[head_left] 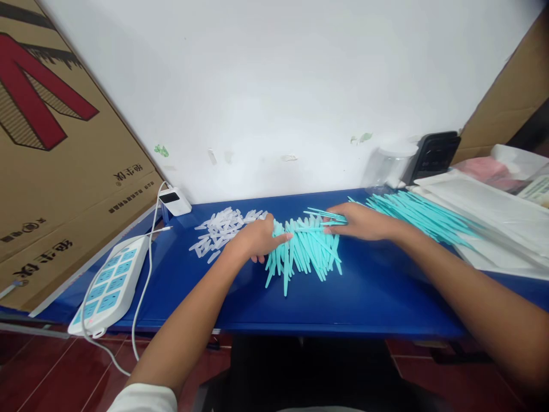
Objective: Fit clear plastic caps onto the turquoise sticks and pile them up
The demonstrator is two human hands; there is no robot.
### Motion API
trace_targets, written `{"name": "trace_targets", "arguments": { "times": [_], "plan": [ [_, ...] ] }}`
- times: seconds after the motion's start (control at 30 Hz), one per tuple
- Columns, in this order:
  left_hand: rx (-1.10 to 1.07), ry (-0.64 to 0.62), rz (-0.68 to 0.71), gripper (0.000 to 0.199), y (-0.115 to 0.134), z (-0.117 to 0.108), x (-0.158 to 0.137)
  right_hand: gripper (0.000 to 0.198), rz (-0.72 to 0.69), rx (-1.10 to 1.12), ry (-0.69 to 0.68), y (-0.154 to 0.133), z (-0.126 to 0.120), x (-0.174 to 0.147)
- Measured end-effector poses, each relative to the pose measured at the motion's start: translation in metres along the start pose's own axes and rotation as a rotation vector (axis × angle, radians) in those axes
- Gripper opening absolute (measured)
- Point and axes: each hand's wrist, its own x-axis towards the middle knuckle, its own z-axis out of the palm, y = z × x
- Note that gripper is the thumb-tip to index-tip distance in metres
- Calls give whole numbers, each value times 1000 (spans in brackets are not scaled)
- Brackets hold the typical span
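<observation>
My right hand (354, 221) is closed on a small bundle of thin teal sticks (328, 216) that point left. One of these sticks reaches across to the thumb of my left hand (261, 236). The left fingers are pinched together, and whatever sits between them is hidden. Under and between both hands lies a pile of teal sticks with whitish caps (306, 252) on their upper ends. To the left of my left hand is a heap of small translucent caps (223, 226). More long teal sticks (422, 214) are heaped beyond my right wrist.
The blue table (300, 312) meets a white wall. On the left are a power strip (111, 283) with a cable, a small white device (175, 200) and a large cardboard box (77, 171). White packets (501, 223), a clear jar (392, 163) and a black object (433, 154) stand right.
</observation>
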Motion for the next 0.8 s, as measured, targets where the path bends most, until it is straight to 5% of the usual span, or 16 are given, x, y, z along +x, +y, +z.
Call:
{"name": "trace_targets", "arguments": {
  "times": [0.17, 0.33, 0.47, 0.63, 0.8],
  "plan": [
    [154, 8, 37, 108, 6, -1, -10, 37, 151, -141, 222, 0, -9, -1],
    [444, 51, -47, 80, 13, 1, -8, 52, 345, -96, -48, -4, -9, -5],
    [477, 103, 36, 65, 10, 7, 1, 63, 313, -5, -283, -13, -3, -8],
    [435, 66, 149, 55, 1, 0, 6, 66, 451, -111, -192, -3, -7, -4],
    [447, 133, 61, 47, -7, -12, 9, 53, 552, -225, -128, 1, -7, -2]
  ]
}}
